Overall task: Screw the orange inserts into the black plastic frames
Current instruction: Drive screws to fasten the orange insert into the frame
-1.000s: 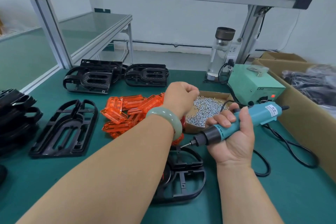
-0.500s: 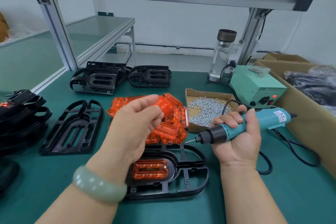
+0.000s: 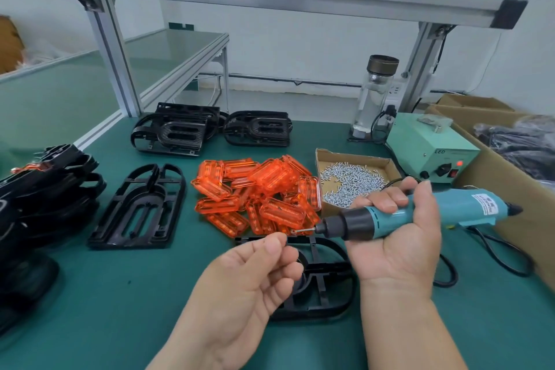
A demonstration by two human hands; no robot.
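Teal-bodied, the electric screwdriver [image 3: 420, 213] is clamped in the curled fingers of the right hand [image 3: 399, 249]. Its bit is held near level, evidently so the left hand [image 3: 252, 276], fingertips pinched together on a small screw [image 3: 292, 231], can load it. Directly beneath the fingers lies the black frame [image 3: 330, 270]; just beyond them, heaped orange inserts [image 3: 258, 192]. Farther right, a cardboard tray [image 3: 354, 156] holds loose screws [image 3: 351, 180].

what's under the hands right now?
A black frame lies on the green mat under the left hand and right hand. The left hand covers its left part, so whatever sits there is hidden.
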